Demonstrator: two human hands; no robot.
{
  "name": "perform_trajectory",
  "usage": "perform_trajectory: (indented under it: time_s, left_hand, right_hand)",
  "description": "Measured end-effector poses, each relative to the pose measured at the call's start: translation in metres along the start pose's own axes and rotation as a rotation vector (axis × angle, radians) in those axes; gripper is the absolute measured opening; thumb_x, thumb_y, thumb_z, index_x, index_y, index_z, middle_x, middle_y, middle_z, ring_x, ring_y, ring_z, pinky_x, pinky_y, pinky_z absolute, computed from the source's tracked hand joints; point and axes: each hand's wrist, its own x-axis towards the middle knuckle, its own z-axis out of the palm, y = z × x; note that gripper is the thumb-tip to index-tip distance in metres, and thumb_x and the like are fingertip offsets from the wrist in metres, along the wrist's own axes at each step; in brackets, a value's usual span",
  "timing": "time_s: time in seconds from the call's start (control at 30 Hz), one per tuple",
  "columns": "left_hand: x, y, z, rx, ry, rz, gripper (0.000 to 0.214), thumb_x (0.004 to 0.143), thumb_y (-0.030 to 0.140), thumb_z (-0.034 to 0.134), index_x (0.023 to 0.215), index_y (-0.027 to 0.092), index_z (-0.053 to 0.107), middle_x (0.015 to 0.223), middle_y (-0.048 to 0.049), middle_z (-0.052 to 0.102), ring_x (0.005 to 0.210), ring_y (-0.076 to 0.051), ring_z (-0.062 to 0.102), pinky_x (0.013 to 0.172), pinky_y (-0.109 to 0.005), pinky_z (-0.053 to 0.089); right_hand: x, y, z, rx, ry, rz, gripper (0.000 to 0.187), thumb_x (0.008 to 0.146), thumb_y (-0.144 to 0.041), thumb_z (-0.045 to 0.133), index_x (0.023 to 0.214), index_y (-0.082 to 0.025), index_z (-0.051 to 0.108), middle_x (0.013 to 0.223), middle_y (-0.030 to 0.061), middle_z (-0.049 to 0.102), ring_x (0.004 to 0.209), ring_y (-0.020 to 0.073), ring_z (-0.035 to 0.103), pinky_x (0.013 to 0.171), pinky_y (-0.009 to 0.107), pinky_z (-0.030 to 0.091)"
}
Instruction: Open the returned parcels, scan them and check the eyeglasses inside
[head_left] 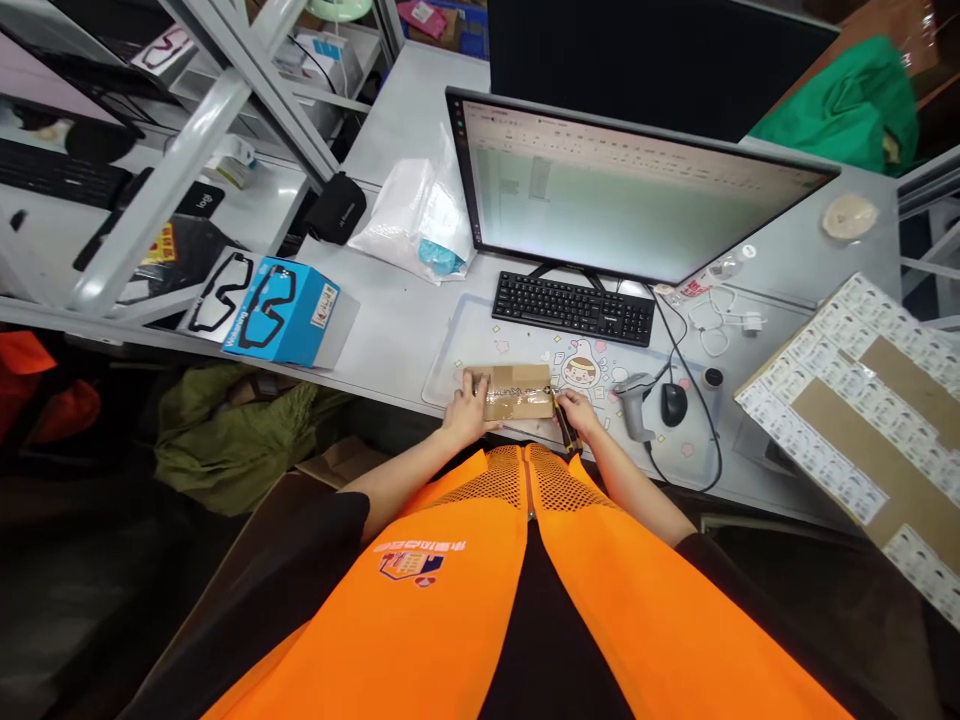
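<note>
A small brown cardboard box [519,392], sealed with clear tape, lies on the printed desk mat at the desk's front edge. My left hand [468,408] grips its left end, fingers over the top and thumb along the near edge. At the right end, my right hand [576,416] is closed around a slim black-and-yellow utility knife [565,424]. The tip of the knife meets the box's right edge; its blade is too small to make out. A grey barcode scanner [636,410] lies just right of my right hand.
Behind the box are a black keyboard [574,308] and a large monitor [630,190]. A mouse [673,404] with its cable lies rightward. Blue boxes [289,312] and a white plastic bag [420,215] stand left. A label-covered cardboard sheet [847,425] juts in at right.
</note>
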Motion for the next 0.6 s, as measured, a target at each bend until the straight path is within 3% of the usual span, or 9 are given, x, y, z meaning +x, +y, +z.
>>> perform_trajectory:
  time_s: [0.1, 0.2, 0.3, 0.6]
  left_hand:
    - [0.011, -0.007, -0.002, -0.027, 0.013, 0.066, 0.134, 0.063, 0.060, 0.094, 0.169, 0.028, 0.019, 0.177, -0.0200, -0.001, 0.149, -0.059, 0.029, 0.107, -0.067, 0.048]
    - [0.031, -0.019, -0.006, -0.054, -0.070, 0.133, 0.150, 0.054, 0.060, 0.098, 0.171, 0.031, 0.008, 0.178, -0.0171, -0.010, 0.153, -0.063, 0.015, 0.109, -0.070, 0.045]
    - [0.045, -0.028, -0.007, -0.082, -0.135, 0.184, 0.151, 0.053, 0.058, 0.098, 0.171, 0.030, 0.008, 0.178, -0.0190, -0.001, 0.153, -0.064, 0.016, 0.112, -0.071, 0.041]
    - [0.040, -0.036, -0.003, -0.148, -0.077, 0.257, 0.146, 0.055, 0.053, 0.098, 0.171, 0.027, 0.012, 0.173, -0.0215, 0.016, 0.155, -0.058, 0.015, 0.117, -0.071, 0.035]
  right_hand:
    - [0.010, -0.012, -0.012, -0.012, -0.023, -0.012, 0.017, 0.085, -0.041, 0.053, 0.084, -0.025, 0.048, 0.073, -0.0017, 0.067, 0.052, 0.0143, 0.062, 0.049, 0.025, 0.050]
    - [0.021, -0.025, -0.019, -0.077, -0.077, -0.022, 0.017, 0.084, -0.040, 0.057, 0.084, -0.024, 0.051, 0.067, -0.0029, 0.064, 0.049, 0.0149, 0.061, 0.045, 0.024, 0.046]
    - [0.027, -0.031, -0.019, -0.138, -0.101, -0.051, 0.019, 0.084, -0.042, 0.061, 0.081, -0.024, 0.053, 0.058, -0.0057, 0.056, 0.048, 0.0150, 0.060, 0.043, 0.022, 0.041]
    - [0.015, -0.018, -0.017, -0.150, -0.143, -0.069, 0.021, 0.082, -0.043, 0.060, 0.081, -0.023, 0.057, 0.060, -0.0054, 0.058, 0.051, 0.0149, 0.060, 0.049, 0.024, 0.047]
